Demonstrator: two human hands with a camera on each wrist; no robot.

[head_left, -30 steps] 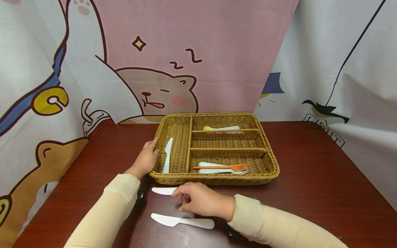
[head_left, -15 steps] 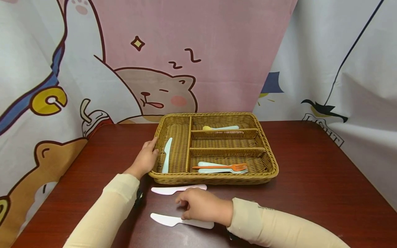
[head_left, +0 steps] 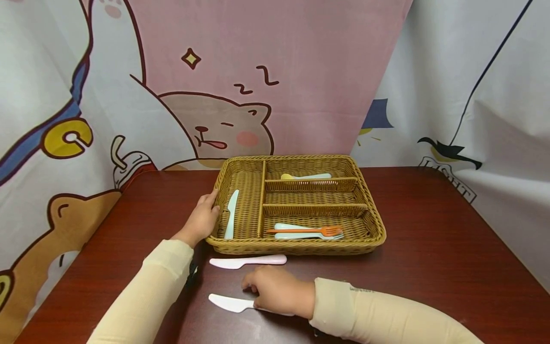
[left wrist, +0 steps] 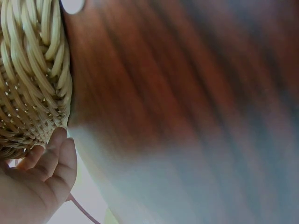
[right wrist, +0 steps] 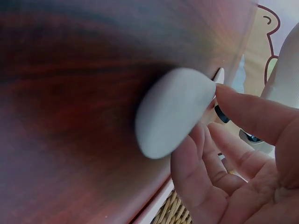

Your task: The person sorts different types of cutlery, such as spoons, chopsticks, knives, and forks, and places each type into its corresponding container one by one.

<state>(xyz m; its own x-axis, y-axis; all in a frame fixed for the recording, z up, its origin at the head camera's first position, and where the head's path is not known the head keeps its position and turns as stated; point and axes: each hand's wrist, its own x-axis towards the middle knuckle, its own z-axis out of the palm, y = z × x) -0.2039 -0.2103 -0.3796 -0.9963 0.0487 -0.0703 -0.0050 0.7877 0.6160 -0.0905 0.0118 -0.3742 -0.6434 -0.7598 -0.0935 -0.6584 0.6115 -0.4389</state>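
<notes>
Beside the compartmented wicker basket [head_left: 296,247], my left hand [head_left: 199,220] holds the left rim. The left wrist view has its fingers [left wrist: 65,158] against the woven outer wall; its thumb is hard to make out there. My right hand [head_left: 281,289] pinches the handle of a white table knife [head_left: 232,303] in front of the basket. In the right wrist view, thumb and fingers meet the edges of that handle [right wrist: 175,114]. Between this hand and the basket lies another table knife [head_left: 247,261], with a white blade and pale pink handle.
In the basket's left compartment lies a pale blue knife [head_left: 231,215]. The front right compartment holds an orange fork [head_left: 328,231] over pale blue cutlery [head_left: 296,236]. A yellow-tipped spoon [head_left: 288,176] lies at the back. Patterned cloth [head_left: 322,81] hangs behind the table [head_left: 429,239].
My right hand has moved down and toward me, away from the pink-handled knife, and now grips the nearer white knife. The left hand stays on the basket rim.
</notes>
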